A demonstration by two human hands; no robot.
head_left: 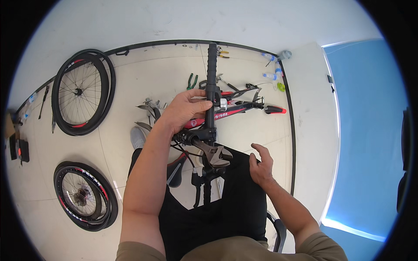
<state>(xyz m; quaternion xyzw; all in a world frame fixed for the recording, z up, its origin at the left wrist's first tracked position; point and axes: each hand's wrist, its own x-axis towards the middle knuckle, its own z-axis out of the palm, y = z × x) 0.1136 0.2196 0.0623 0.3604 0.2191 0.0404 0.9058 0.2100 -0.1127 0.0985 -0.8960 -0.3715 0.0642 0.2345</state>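
Note:
My left hand (185,109) is wrapped around the black handlebar (211,74) of a bicycle, close to a small silver bell. The bar runs away from me, and the red and black frame (235,111) lies below it. An adjustable wrench (213,154) sits on the nearer part of the bar by the brake lever, with no hand on it. My right hand (261,167) hovers open just to the right of the wrench, over my black trousers, fingers spread and empty.
Two loose bicycle wheels lie on the pale floor at left, one far (82,91) and one near (85,195). Pliers (192,81), other hand tools and plastic bottles (272,69) are scattered along the far wall. A blue wall (370,130) is on the right.

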